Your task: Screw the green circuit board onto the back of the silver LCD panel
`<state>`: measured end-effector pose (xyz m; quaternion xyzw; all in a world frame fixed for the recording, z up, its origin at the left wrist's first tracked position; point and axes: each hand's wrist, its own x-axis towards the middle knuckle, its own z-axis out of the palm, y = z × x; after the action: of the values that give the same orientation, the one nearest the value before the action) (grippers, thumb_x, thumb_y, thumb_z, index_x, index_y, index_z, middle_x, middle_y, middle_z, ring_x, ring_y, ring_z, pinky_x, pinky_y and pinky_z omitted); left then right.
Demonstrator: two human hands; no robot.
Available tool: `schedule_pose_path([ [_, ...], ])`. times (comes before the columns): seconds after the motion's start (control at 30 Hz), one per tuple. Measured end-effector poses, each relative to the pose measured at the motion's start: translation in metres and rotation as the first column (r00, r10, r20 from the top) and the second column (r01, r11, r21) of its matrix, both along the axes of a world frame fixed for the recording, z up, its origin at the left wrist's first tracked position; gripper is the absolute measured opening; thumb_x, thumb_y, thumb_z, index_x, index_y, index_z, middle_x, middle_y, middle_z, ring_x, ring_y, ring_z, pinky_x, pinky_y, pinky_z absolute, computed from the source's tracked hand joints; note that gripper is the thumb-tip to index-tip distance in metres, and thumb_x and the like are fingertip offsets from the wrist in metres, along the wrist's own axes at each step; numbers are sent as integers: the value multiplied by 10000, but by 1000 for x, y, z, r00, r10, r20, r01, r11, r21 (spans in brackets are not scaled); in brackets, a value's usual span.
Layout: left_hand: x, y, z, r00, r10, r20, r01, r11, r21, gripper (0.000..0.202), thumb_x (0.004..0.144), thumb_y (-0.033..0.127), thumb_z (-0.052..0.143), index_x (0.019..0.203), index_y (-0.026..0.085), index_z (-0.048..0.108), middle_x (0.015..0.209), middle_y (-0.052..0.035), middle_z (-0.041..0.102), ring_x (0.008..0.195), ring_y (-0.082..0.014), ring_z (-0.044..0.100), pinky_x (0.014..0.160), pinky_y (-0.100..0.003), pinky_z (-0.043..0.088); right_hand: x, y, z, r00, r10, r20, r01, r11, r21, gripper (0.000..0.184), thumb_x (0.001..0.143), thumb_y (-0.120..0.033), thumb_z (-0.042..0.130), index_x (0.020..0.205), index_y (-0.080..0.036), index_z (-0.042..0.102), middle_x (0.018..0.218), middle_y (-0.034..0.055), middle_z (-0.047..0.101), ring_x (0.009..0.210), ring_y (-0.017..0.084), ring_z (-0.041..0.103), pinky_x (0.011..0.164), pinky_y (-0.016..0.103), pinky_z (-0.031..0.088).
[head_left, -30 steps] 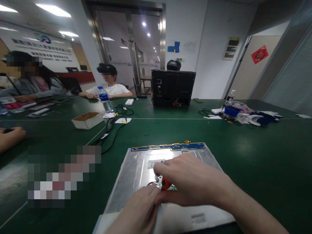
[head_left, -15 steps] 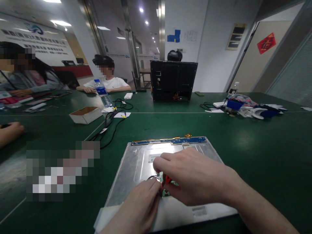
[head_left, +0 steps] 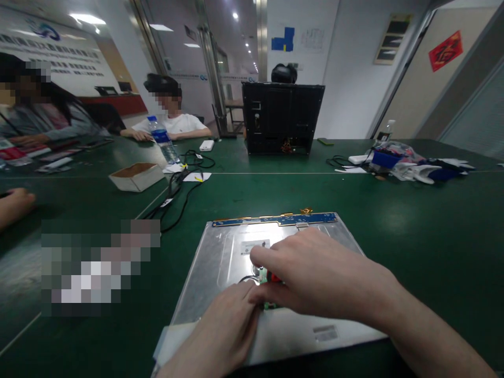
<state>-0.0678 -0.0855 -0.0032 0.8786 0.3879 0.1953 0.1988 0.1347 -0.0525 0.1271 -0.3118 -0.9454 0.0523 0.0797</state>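
Observation:
A flat display panel (head_left: 197,275) with a silvery metal back lies on the green table in front of me. Along its far edge runs a narrow blue circuit strip (head_left: 268,221). My right hand (head_left: 315,270) is closed around a small red-and-black tool (head_left: 272,276), mostly covered by the fingers, so its kind does not show. Beneath it, a small green circuit board (head_left: 269,305) partly shows on the panel. My left hand (head_left: 224,320) rests on the near part of the panel, its bent fingertips by the board and a dark wire (head_left: 250,279); what they pinch is hidden.
Black cables (head_left: 177,199), an open cardboard box (head_left: 137,177) and a water bottle (head_left: 163,139) are to the left. A black monitor-like casing (head_left: 281,118) stands at the back. Bags and packaging (head_left: 409,161) lie back right. Other people sit at the left, one hand (head_left: 18,205) nearby.
My right thumb has come forward and covers more of the red-and-black tool. Both hands stay over the same part of the panel; the view has tilted slightly.

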Motion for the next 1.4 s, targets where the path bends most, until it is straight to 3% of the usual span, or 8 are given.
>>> schedule_pose_path([
  [0.33, -2, -2, -3, 999, 44, -9, -44, 999, 12, 180, 886, 139, 409, 951, 201, 566, 910, -57, 664, 803, -231, 647, 716, -366, 516, 2, -1, 7, 994, 104, -25, -106, 992, -64, 99, 885, -194, 575, 979, -172, 552, 851, 20, 672, 623, 144, 561, 491, 279, 263],
  [0.53, -2, -1, 1, 1000, 17, -18, -17, 1000, 26, 170, 875, 129, 410, 922, 216, 548, 879, -27, 647, 780, -208, 639, 695, -330, 506, 2, 0, 3, 997, 68, -18, -69, 995, -65, 212, 948, -410, 607, 950, -199, 585, 741, -3, 674, 600, 159, 596, 498, 277, 255],
  [0.77, -1, 0, -3, 1000, 20, 6, -21, 999, 43, 155, 872, 123, 415, 916, 214, 532, 890, -43, 652, 784, -211, 637, 708, -335, 507, 1, -1, 1, 997, 73, 4, -73, 997, 4, 46, 910, -228, 589, 932, -188, 590, 756, 5, 671, 571, 135, 528, 497, 279, 208],
  [0.83, -1, 0, -3, 1000, 25, -7, -25, 999, 42, 165, 868, 123, 409, 922, 210, 538, 894, -51, 654, 784, -220, 640, 706, -347, 510, 2, -2, 2, 996, 89, -1, -89, 996, -10, 85, 881, -206, 593, 960, -185, 573, 812, 16, 684, 590, 136, 530, 495, 276, 216],
  [0.97, -2, -1, -3, 999, 34, -24, -33, 999, 34, 188, 879, 127, 400, 967, 200, 550, 904, -59, 656, 788, -225, 645, 699, -349, 511, 2, -3, 3, 995, 97, 9, -96, 995, -28, 105, 881, -218, 593, 977, -185, 565, 821, 23, 689, 603, 140, 553, 497, 278, 225],
  [1.13, -2, -2, 1, 1000, 8, -28, -7, 1000, 30, 175, 878, 114, 419, 938, 217, 547, 911, -39, 648, 813, -212, 645, 738, -337, 508, 1, 0, 2, 999, 46, -4, -46, 999, -13, 185, 940, -376, 619, 930, -193, 597, 711, -7, 663, 571, 146, 572, 492, 285, 223],
  [1.4, -3, -1, -4, 999, 35, -37, -35, 999, -11, 172, 878, 133, 429, 965, 212, 554, 913, -48, 665, 804, -222, 648, 724, -345, 503, 0, -2, 3, 997, 80, 8, -80, 997, -21, 101, 889, -221, 592, 979, -179, 573, 797, 16, 687, 595, 135, 561, 490, 279, 217],
])
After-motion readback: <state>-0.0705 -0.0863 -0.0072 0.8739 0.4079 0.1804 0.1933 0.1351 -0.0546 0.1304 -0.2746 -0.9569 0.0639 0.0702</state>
